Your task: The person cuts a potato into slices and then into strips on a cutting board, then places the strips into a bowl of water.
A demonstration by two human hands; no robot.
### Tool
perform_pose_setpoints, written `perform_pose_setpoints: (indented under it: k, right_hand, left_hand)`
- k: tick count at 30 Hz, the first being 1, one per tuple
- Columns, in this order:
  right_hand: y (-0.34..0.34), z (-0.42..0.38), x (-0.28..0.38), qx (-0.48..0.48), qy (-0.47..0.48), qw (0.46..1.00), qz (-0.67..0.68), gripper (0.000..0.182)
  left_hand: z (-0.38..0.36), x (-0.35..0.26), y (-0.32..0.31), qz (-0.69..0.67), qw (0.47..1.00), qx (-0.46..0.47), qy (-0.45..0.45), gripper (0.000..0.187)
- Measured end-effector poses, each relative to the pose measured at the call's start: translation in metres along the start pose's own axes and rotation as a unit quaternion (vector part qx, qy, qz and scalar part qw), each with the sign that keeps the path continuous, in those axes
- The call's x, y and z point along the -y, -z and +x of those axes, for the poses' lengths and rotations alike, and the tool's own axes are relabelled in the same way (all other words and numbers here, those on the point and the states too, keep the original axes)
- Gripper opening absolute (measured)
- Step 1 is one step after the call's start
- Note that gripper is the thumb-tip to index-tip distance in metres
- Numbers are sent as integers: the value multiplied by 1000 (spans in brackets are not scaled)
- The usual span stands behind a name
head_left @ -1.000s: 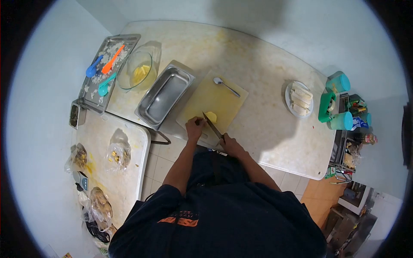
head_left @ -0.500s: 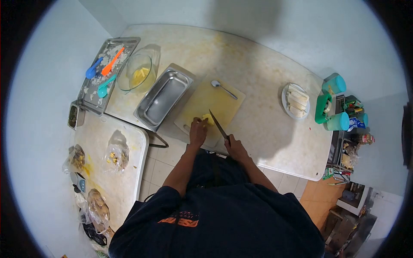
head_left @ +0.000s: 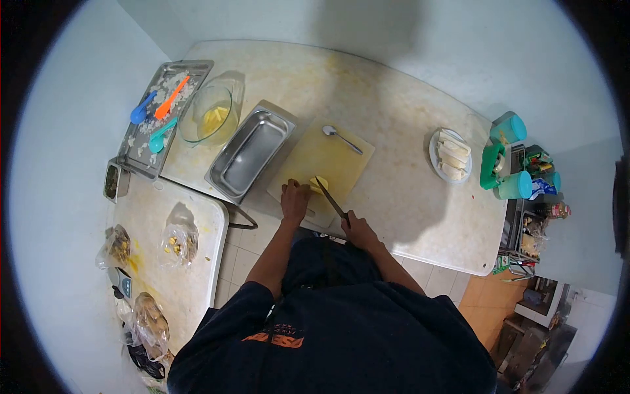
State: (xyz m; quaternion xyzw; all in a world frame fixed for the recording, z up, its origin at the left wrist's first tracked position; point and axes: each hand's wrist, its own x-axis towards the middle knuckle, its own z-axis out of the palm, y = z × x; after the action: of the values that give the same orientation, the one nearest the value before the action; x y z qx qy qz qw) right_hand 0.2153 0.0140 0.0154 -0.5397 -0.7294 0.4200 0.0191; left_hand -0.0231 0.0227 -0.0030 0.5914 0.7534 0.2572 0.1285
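Observation:
A light-yellow cutting board (head_left: 344, 154) lies near the table's front edge, with a pale yellow chunk of food (head_left: 319, 184) on its lower part. The knife (head_left: 333, 199) slants over the board, its tip at the chunk. My right hand (head_left: 359, 230) is closed around the knife's handle. At the chunk's left side is my left hand (head_left: 294, 199), fingers bent and their tips against it; the exact contact is too small to make out. Higher on the board rests a metal spoon (head_left: 344, 140).
Left of the board stand a steel pan (head_left: 244, 156), a glass bowl (head_left: 209, 117) with yellow pieces, and a metal tray (head_left: 141, 146) with plastic spoons. A plate (head_left: 434, 154) of white slices and teal-lidded jars (head_left: 514, 186) are to the right. A plastic bag (head_left: 177, 246) lies on the side table.
My left hand has shifted a little left, uncovering more of the yellow chunk. The knife tip has moved slightly left and down to the chunk.

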Motion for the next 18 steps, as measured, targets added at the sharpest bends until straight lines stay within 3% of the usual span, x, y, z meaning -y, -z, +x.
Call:
perform_pose_setpoints:
  k: [7, 10, 13, 16, 18]
  right_hand:
    - [4, -6, 0, 19, -6, 999, 34, 31]
    - [6, -9, -1, -62, 1, 998, -15, 31]
    - [22, -5, 9, -45, -26, 996, -66, 34]
    - [31, 9, 11, -27, -7, 988, -151, 37]
    - [37, 17, 15, -13, 4, 983, -184, 38]
  left_hand:
    - [15, 8, -9, 13, 999, -8, 52, 11]
    - [15, 3, -8, 28, 998, -58, 1, 12]
    - [10, -15, -1, 2, 999, 19, -40, 18]
    - [-1, -21, -13, 36, 992, -5, -122, 27]
    - [-9, -21, -16, 51, 990, 6, -132, 29]
